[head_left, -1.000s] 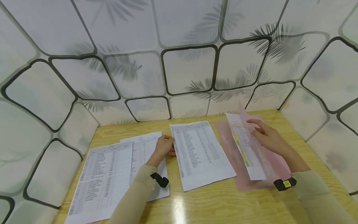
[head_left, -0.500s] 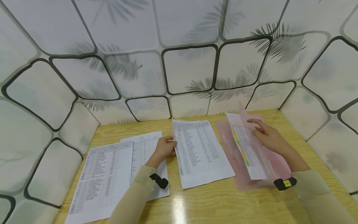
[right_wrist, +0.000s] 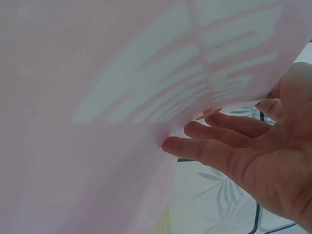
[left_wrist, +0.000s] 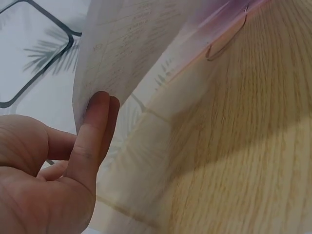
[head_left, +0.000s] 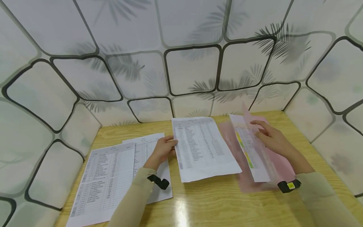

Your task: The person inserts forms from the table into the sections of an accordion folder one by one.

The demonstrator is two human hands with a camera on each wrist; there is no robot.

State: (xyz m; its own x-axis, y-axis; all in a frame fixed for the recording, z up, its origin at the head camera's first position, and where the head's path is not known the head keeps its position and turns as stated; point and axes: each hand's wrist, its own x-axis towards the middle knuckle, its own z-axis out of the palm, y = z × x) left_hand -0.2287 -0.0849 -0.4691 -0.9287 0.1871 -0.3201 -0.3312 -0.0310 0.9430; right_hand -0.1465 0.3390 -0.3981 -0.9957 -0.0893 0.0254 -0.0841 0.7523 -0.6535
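Printed sheet [head_left: 199, 148] has its edge pinched by the left hand [head_left: 161, 152]

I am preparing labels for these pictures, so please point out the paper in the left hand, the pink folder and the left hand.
Paper [head_left: 201, 146]: head view, middle of its printed face.
Pink folder [head_left: 281, 167]: head view, bare pink part.
Left hand [head_left: 163, 149]: head view, back of the hand.

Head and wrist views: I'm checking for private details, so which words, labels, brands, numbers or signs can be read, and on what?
Nothing is legible enough to quote.
White printed paper sheet pinched by the bare left hand: too small.
Lined white sheet at far left, and the white sheet partly under it: too small.
White sheet with yellow-green strip at the pink translucent folder: too small.
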